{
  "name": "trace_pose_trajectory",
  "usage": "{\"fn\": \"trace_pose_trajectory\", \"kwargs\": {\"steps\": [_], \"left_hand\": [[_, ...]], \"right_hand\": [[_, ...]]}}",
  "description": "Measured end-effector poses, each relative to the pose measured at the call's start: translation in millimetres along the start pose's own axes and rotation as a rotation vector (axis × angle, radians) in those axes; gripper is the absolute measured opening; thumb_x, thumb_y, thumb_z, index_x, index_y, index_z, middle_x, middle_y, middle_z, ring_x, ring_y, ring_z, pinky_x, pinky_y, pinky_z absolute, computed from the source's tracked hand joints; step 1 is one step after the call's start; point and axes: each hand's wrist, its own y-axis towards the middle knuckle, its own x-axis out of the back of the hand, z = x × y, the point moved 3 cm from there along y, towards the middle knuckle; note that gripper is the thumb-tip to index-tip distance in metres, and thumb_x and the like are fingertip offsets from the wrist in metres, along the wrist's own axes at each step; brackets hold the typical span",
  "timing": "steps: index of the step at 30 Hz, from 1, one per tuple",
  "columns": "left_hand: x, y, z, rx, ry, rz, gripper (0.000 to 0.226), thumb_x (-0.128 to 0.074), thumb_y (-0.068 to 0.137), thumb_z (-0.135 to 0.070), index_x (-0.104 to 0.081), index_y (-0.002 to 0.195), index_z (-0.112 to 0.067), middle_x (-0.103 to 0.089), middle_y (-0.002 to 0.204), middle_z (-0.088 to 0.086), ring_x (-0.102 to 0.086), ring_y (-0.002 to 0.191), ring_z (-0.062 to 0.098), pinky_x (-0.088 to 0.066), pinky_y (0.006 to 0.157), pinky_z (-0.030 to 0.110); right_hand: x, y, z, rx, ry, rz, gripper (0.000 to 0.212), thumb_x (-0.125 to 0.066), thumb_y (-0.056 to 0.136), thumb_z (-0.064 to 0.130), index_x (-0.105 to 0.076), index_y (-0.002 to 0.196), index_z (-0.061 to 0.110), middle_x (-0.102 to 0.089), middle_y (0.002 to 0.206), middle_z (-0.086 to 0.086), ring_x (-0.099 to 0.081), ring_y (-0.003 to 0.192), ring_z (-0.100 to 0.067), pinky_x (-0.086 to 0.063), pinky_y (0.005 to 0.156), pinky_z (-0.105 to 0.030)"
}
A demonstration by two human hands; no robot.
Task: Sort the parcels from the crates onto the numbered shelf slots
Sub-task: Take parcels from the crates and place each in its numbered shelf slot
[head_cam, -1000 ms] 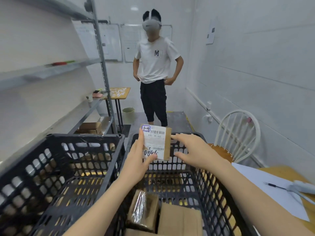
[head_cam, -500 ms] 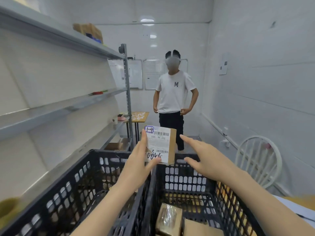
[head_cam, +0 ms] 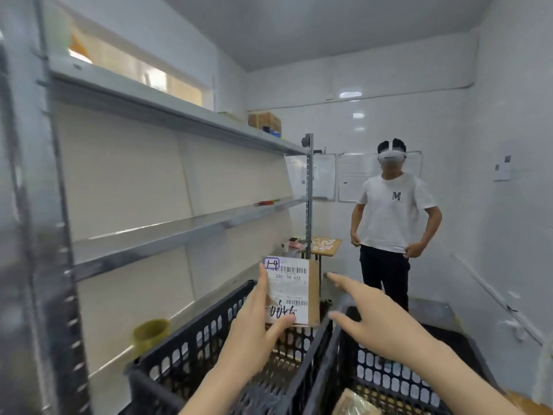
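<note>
My left hand grips a small brown parcel upright above the crates, thumb across its white barcode label, which is marked "1-4" in a blue box. Just right of the parcel, my right hand hovers free of it with its fingers spread and straight. Two black plastic crates stand below: the left crate and the right crate, where a wrapped brown parcel lies at the bottom edge. The grey metal shelf runs along the left wall.
A person in a white T-shirt and headset stands ahead in the aisle. A brown box sits on the top shelf, red and green pens on the middle one. A small wooden table stands past the shelf post. A yellowish cup rests on the low shelf.
The view has tilted up and swung left toward the shelf. My right hand has let go of the parcel and moved off to its right; my left hand still holds it.
</note>
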Motion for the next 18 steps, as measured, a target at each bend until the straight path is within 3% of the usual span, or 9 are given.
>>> {"fn": "trace_pose_trajectory", "kwargs": {"steps": [4, 9, 13, 18], "left_hand": [[28, -34, -27, 0.051, 0.08, -0.112, 0.101, -0.062, 0.089, -0.048, 0.023, 0.143, -0.053, -0.032, 0.153, -0.017, -0.042, 0.129, -0.001, -0.034, 0.107, 0.024], [65, -91, -66, 0.119, 0.194, -0.207, 0.101, -0.064, 0.089, -0.041, 0.016, 0.151, -0.038, -0.038, 0.15, -0.012, -0.043, 0.118, -0.005, -0.028, 0.096, 0.011], [92, -139, -86, 0.172, 0.258, -0.262, 0.103, -0.066, 0.089, -0.036, 0.015, 0.152, -0.036, -0.041, 0.149, -0.006, -0.05, 0.124, 0.008, -0.036, 0.105, 0.026], [133, -192, -105, 0.258, 0.345, -0.345, 0.102, -0.066, 0.089, -0.035, 0.014, 0.152, -0.04, -0.043, 0.147, -0.001, -0.051, 0.124, 0.012, -0.042, 0.108, 0.039]], "right_hand": [[13, -12, 31, 0.162, 0.026, 0.003, 0.066, -0.056, 0.095, 0.043, -0.021, 0.151, 0.036, -0.038, 0.15, 0.018, -0.038, 0.135, -0.001, -0.034, 0.11, -0.022], [21, -38, 70, 0.303, 0.076, 0.009, 0.067, -0.058, 0.094, 0.043, -0.026, 0.151, 0.029, -0.043, 0.149, 0.01, -0.042, 0.134, -0.008, -0.04, 0.109, -0.033], [22, -65, 107, 0.412, 0.114, 0.05, 0.066, -0.058, 0.094, 0.04, -0.029, 0.15, 0.025, -0.045, 0.148, 0.006, -0.044, 0.134, -0.013, -0.042, 0.107, -0.039], [27, -90, 153, 0.518, 0.156, 0.075, 0.065, -0.059, 0.094, 0.037, -0.031, 0.15, 0.023, -0.045, 0.149, 0.003, -0.045, 0.133, -0.015, -0.043, 0.107, -0.04]]}}
